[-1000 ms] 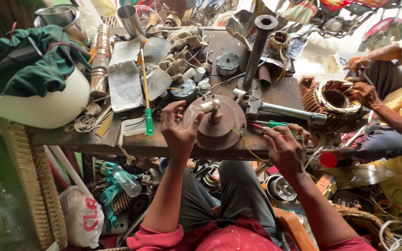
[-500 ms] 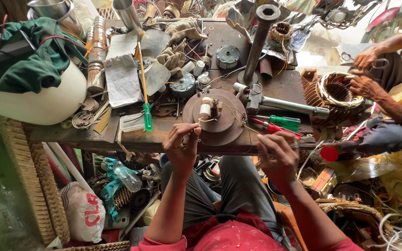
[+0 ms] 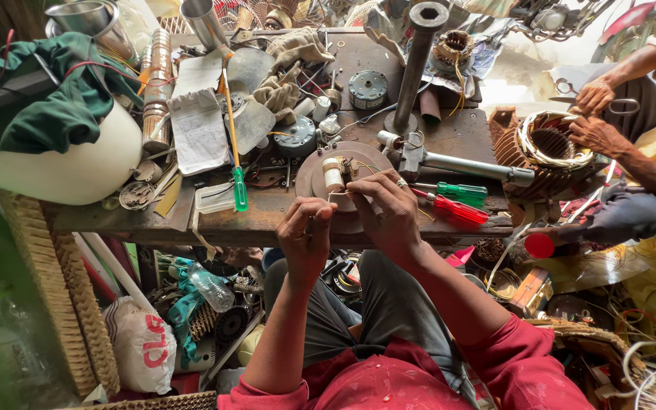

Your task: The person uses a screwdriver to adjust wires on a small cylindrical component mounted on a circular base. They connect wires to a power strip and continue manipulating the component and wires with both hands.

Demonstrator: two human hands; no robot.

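Two hands at the near edge of the bench [image 3: 282,212], both pinched on a thin wire [image 3: 337,195]: left hand [image 3: 307,231] clenched around its free end, right hand [image 3: 389,212] gripping it closer to the motor part [image 3: 343,182], ring on one finger. Wire running up to a small white capacitor [image 3: 332,173] standing on that round brown part, just beyond the fingertips. Hair-fine and light by the look of it, soft, easily kinked or snapped; best held between thumb and forefinger close to the joint, with gentle pull only. Round part likely heavy metal, stiff, steady enough to stay put without a holding hand. Near the right hand, a green screwdriver [image 3: 461,190] and a red one [image 3: 461,210]; left of the hands, a long green-handled screwdriver [image 3: 238,186] beside a paper sheet [image 3: 199,129]. Off to the right, another person's hands [image 3: 597,114] on a copper-wound stator [image 3: 544,148], well apart.
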